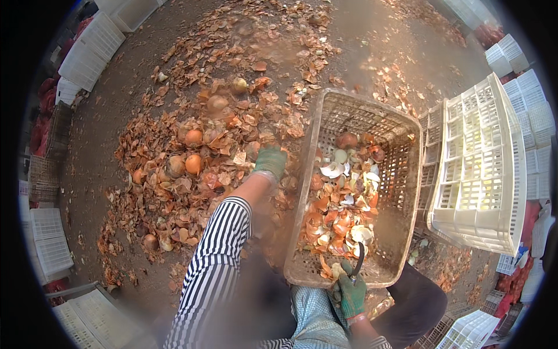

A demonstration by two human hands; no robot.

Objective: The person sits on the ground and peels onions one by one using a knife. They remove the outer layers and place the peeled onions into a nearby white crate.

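My left hand [270, 161], in a green-coated glove, reaches down into the pile of onion skins [174, 200] beside the crate. Its fingertips are hidden, so what they touch does not show. Whole onions [193, 164] lie to the left of it. At the near rim of a dirty plastic crate [301, 192], my gloved right hand [352, 290] grips a knife with a dark curved blade [360, 259]. Pale onion peel [331, 270] hangs beside its fingers. Inside the crate are loose skins, white onion layers [333, 170] and a reddish-brown onion [346, 140].
White plastic crates [475, 165], holding pale contents, stand against the right of the dirty crate. More crates [93, 50] and red mesh sacks [40, 135] line the left side. Scattered skins [270, 39] cover the ground ahead. My knee [414, 301] is close to the crate's near right corner.
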